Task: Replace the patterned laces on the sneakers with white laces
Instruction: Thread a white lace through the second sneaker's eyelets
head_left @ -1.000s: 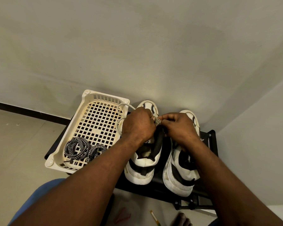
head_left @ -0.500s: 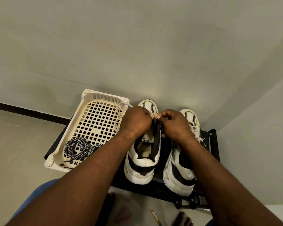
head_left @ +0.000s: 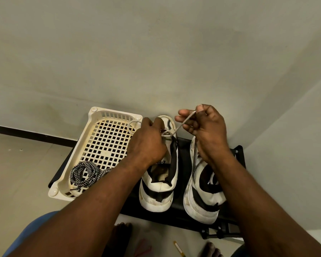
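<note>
Pinching the white lace (head_left: 186, 121) between thumb and fingers, the right hand (head_left: 206, 134) holds it taut above the sneaker (head_left: 161, 191) beside the basket (head_left: 93, 112). The left hand (head_left: 146, 143) curls round the lace at the front eyelets. The patterned laces (head_left: 85, 173) lie coiled in the basket.

I get dim, flat indoor light with a greenish-grey cast; soft shadow pools on the wall (head_left: 174, 101) just behind the sneakers (head_left: 158, 190); the dark skirting line (head_left: 26, 133) slants under wide-angle stretch; the bottom corners look soft and smeared.
</note>
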